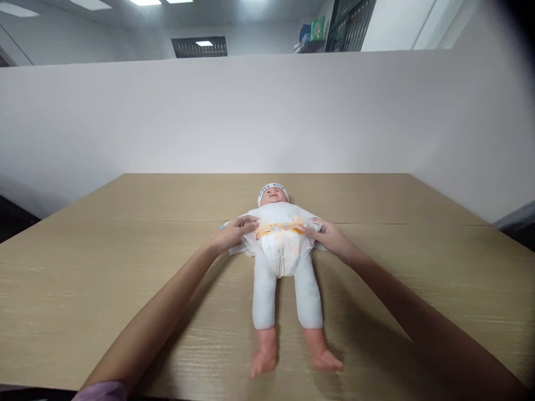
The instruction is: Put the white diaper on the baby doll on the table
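Note:
A baby doll (276, 211) in white clothes and a printed headband lies on its back, feet toward me. Around its hips is a white diaper (283, 250) with an orange patterned waistband (280, 228). My left hand (237, 233) is closed at the diaper's left side, thumb and fingers together on its edge. On the other side my right hand (330, 238) pinches the diaper's side near the end of the waistband. My fingers partly cover both diaper sides and the doll's arms. The doll's bare feet (265, 352) point toward the near table edge.
The doll lies on a wide wooden table (125, 267) with a thin seam across it. A white partition (251, 117) stands along the back. Beyond it, a green package (317, 28) sits at the upper right.

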### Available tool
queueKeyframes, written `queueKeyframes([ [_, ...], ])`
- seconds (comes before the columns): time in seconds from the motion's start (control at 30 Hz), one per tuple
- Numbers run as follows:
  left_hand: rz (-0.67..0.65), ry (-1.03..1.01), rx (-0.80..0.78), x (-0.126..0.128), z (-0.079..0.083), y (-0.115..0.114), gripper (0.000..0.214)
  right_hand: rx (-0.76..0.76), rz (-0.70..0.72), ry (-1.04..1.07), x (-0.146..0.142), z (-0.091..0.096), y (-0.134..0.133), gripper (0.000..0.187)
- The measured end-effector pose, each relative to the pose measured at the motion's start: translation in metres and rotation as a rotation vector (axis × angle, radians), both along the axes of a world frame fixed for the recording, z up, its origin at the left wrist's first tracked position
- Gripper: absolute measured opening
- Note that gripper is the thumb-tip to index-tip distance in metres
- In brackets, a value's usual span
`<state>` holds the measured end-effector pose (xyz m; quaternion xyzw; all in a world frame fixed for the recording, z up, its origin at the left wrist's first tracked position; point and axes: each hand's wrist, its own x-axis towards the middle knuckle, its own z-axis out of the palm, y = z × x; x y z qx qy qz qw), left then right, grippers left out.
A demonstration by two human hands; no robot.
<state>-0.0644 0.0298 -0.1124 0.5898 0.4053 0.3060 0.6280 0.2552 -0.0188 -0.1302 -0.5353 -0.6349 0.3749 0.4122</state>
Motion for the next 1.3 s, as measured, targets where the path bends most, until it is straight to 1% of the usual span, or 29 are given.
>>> queueKeyframes([
  [0.07,0.104,0.058,0.117,0.000,0.010,-0.001,0.045,0.038,-0.072,-0.005,0.011,-0.007,-0.005,0.046],
  [0.1,0.154,0.115,0.199,0.002,0.016,-0.003,0.041,0.065,-0.119,-0.056,0.017,-0.011,-0.008,0.043],
  [0.17,0.218,0.253,0.396,0.013,0.030,-0.011,0.034,0.163,-0.209,-0.263,0.026,-0.023,-0.019,0.036],
  [0.2,0.223,0.316,0.510,0.021,0.037,-0.017,0.032,0.221,-0.233,-0.379,0.029,-0.028,-0.024,0.033],
  [0.23,0.208,0.368,0.627,0.031,0.043,-0.024,0.030,0.280,-0.245,-0.473,0.032,-0.034,-0.030,0.032],
  [0.3,0.130,0.445,0.836,0.054,0.050,-0.038,0.027,0.367,-0.260,-0.572,0.035,-0.043,-0.038,0.033],
  [0.37,0.053,0.526,0.975,0.077,0.050,-0.049,0.026,0.366,-0.277,-0.585,0.037,-0.049,-0.041,0.036],
  [0.43,0.012,0.608,1.039,0.094,0.044,-0.055,0.027,0.302,-0.294,-0.562,0.037,-0.053,-0.040,0.038],
  [0.5,-0.001,0.669,1.069,0.103,0.037,-0.055,0.028,0.242,-0.313,-0.532,0.037,-0.055,-0.038,0.041],
  [0.57,-0.005,0.697,1.080,0.105,0.030,-0.053,0.030,0.208,-0.315,-0.505,0.037,-0.055,-0.035,0.042],
  [0.63,0.000,0.698,1.074,0.103,0.027,-0.051,0.032,0.178,-0.278,-0.472,0.038,-0.054,-0.033,0.043],
  [0.73,0.009,0.700,1.063,0.100,0.026,-0.048,0.031,0.107,-0.176,-0.298,0.042,-0.048,-0.030,0.044],
  [0.8,0.012,0.700,1.052,0.099,0.026,-0.046,0.031,0.073,-0.127,-0.169,0.045,-0.040,-0.031,0.045],
  [0.87,0.000,0.687,1.032,0.098,0.027,-0.044,0.032,0.037,-0.109,-0.083,0.045,-0.029,-0.032,0.044],
  [0.93,-0.015,0.666,1.010,0.097,0.027,-0.042,0.033,0.001,-0.096,-0.015,0.038,-0.015,-0.031,0.042],
  [1.0,-0.026,0.646,0.993,0.097,0.027,-0.040,0.034,-0.011,-0.045,0.021,0.023,-0.002,-0.027,0.040],
  [1.1,-0.021,0.636,0.981,0.098,0.025,-0.039,0.036,0.037,0.022,-0.055,-0.009,0.014,-0.014,0.038],
  [1.17,-0.016,0.636,0.974,0.098,0.023,-0.038,0.037,0.088,0.013,-0.136,-0.029,0.019,-0.007,0.035],
  [1.23,-0.023,0.622,0.960,0.098,0.021,-0.036,0.039,0.183,-0.022,-0.203,-0.044,0.020,-0.007,0.030],
  [1.3,-0.037,0.593,0.928,0.096,0.021,-0.034,0.042,0.341,-0.052,-0.257,-0.051,0.019,-0.016,0.023],
])
